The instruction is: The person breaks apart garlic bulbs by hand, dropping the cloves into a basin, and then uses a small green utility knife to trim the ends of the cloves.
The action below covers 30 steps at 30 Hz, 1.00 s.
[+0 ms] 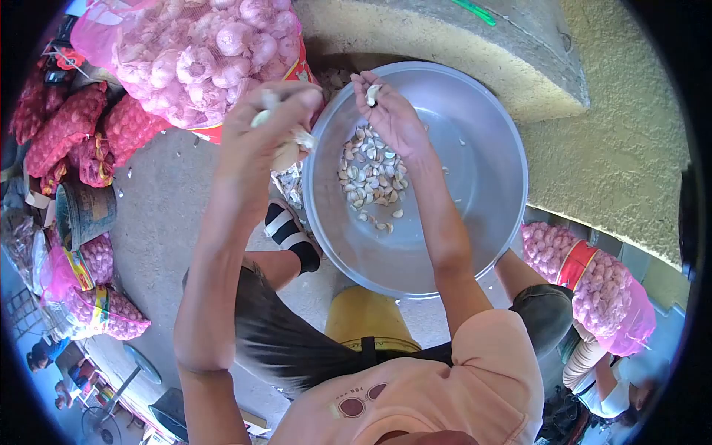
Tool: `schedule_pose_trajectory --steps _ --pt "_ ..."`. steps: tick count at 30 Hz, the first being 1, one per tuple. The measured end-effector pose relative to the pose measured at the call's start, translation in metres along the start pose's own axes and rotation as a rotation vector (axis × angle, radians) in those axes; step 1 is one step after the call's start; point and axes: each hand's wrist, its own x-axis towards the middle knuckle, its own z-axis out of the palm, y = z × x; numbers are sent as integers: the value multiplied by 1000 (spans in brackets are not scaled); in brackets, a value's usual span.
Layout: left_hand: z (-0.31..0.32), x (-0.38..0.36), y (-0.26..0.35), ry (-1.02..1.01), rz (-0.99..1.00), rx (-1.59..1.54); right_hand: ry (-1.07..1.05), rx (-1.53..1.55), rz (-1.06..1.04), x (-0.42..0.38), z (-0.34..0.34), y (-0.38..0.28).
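Observation:
My left hand is raised just outside the left rim of a wide metal basin. Its fingers are closed round garlic pieces, with pale garlic showing below them, partly blurred. Over the basin's upper left part, my right hand is palm up with its fingers curled, and a single garlic clove rests at the fingers. Many loose cloves lie on the left side of the basin floor, beneath and beside my right forearm.
A large mesh sack of garlic stands at the upper left, with red sacks beyond. Another garlic sack is at the right, near a crouching person. A concrete ledge borders the basin. A yellow container sits between the knees.

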Motion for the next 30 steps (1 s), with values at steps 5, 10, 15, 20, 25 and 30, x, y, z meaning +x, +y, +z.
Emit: schedule_pose_trajectory --steps 5,10,15,20,25,30 --pt "12 16 -31 -168 181 448 12 -439 -187 -48 54 8" --pt "23 13 -37 -263 157 308 73 -473 -312 -78 71 11" --pt "34 5 -38 -336 88 150 155 -444 -429 -94 97 12" --pt "36 3 -39 -370 172 130 188 -892 -445 -101 95 8" --pt "42 3 -44 -364 133 2 226 -623 -483 -95 81 8" --pt "49 0 -45 -312 95 -93 184 -329 -502 -97 92 1"
